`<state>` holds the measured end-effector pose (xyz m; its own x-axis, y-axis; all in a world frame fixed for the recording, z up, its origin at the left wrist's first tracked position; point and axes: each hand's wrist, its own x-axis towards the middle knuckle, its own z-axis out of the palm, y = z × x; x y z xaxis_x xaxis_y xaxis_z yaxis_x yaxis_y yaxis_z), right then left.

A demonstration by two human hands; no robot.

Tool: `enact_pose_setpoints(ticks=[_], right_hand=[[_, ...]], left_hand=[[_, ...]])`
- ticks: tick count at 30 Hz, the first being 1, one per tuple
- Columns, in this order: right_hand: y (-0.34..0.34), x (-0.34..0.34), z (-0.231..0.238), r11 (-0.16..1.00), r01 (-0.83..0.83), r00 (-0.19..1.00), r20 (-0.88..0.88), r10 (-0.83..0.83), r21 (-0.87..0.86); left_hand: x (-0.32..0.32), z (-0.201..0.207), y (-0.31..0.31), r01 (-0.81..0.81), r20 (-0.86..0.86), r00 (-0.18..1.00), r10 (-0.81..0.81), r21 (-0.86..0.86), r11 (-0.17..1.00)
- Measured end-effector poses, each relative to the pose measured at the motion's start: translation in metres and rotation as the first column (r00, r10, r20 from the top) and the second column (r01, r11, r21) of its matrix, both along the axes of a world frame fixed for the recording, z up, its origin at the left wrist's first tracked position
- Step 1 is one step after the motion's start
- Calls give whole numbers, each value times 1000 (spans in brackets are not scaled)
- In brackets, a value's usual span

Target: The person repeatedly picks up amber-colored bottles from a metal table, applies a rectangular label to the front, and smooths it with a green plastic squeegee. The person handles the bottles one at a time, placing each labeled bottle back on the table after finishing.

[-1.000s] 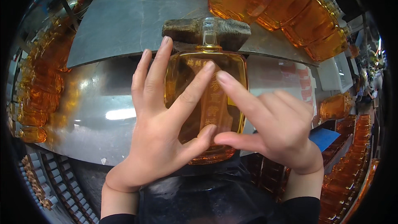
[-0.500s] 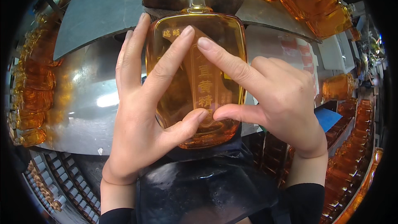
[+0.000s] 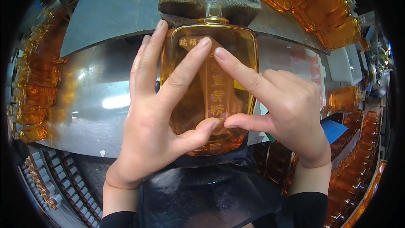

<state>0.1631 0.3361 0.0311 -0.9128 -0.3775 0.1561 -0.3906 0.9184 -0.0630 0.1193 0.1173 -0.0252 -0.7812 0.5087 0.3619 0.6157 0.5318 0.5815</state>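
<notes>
A large amber flat-sided glass bottle [image 3: 236, 40] lies in front of me, its clear open neck resting on a dark, worn cloth-wrapped support [image 3: 181, 4]. Down the middle of its upper face runs a translucent strip [image 3: 217, 86] with gold lettering. My left hand [image 3: 145, 114] has its fingers spread, with index tip and thumb on the strip and the other fingers along the bottle's left side. On the right, my right hand [image 3: 291, 103] touches the strip with index tip and thumb held apart, its other fingers curled. The two hands frame a rough triangle over the lettering.
Amber bottles stand in a row at the left [image 3: 36, 86], with more at the far right [image 3: 291, 0]. A grey sheet [image 3: 114, 8] covers part of the metal table [image 3: 97, 122]. Corked white-topped stoppers [image 3: 69, 185] fill racks at lower left. A blue sheet [image 3: 333, 131] lies right.
The bottle, hands and surroundings have shifted slightly right and down in the picture. My fingers keep nearly the same places on the strip.
</notes>
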Motion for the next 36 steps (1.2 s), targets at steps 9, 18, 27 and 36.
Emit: enact_pose_setpoints(ticks=[9,18,27,36], right_hand=[[-4,-1,0,999,-8,999,-48,10,41],[104,-62,19,285,233,969,199,-145,-930],[-5,-69,14,911,-354,864,-446,232,-211],[-12,43,16,813,-552,833,-82,547,-184]], left_hand=[[0,-1,2,20,67,997,-26,82,996],[0,4,1,23,84,996,-28,54,998],[-5,-6,0,106,76,990,-118,149,983],[-1,-22,-11,-19,160,985,-66,481,877]])
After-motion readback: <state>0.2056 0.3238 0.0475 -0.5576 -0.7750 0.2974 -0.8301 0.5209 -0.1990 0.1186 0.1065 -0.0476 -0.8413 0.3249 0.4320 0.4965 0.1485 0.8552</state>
